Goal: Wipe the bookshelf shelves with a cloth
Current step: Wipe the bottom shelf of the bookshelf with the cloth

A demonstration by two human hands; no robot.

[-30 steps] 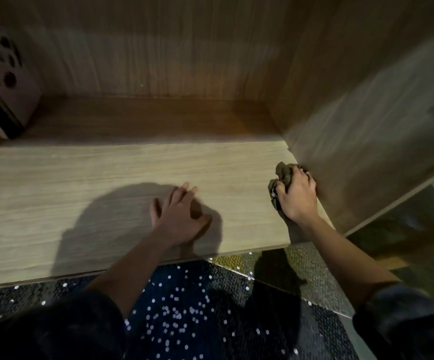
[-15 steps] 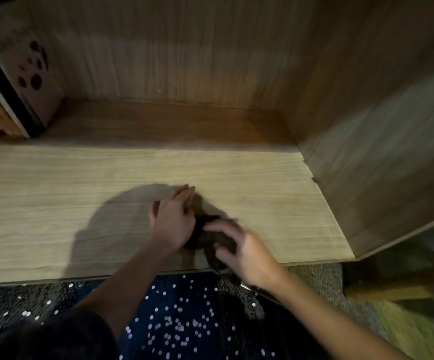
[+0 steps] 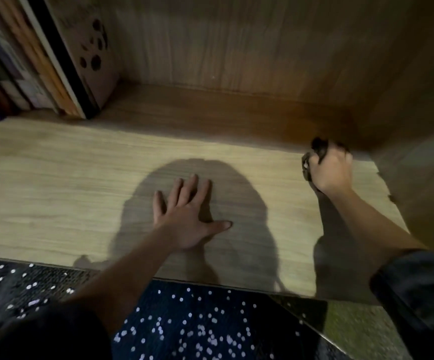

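A light wooden shelf board [image 3: 55, 193] fills the middle of the view, with a wooden back panel and a side wall on the right. My right hand [image 3: 331, 170] grips a bunched dark cloth [image 3: 318, 149] and holds it down on the shelf near the right back corner. Flat on the board near the middle front lies my left hand [image 3: 184, 216], fingers spread and holding nothing. Most of the cloth is hidden under my right fingers.
Several books [image 3: 36, 63] stand upright at the back left of the shelf, the nearest cover with dark spots. The right side wall [image 3: 418, 126] stands close to my right hand. Below the front edge lies dark white-dotted fabric [image 3: 197, 326].
My right hand with the cloth swept from the right wall to the middle front beside my left hand, then back out to the right rear corner. My left hand stayed put, its fingers now spread.
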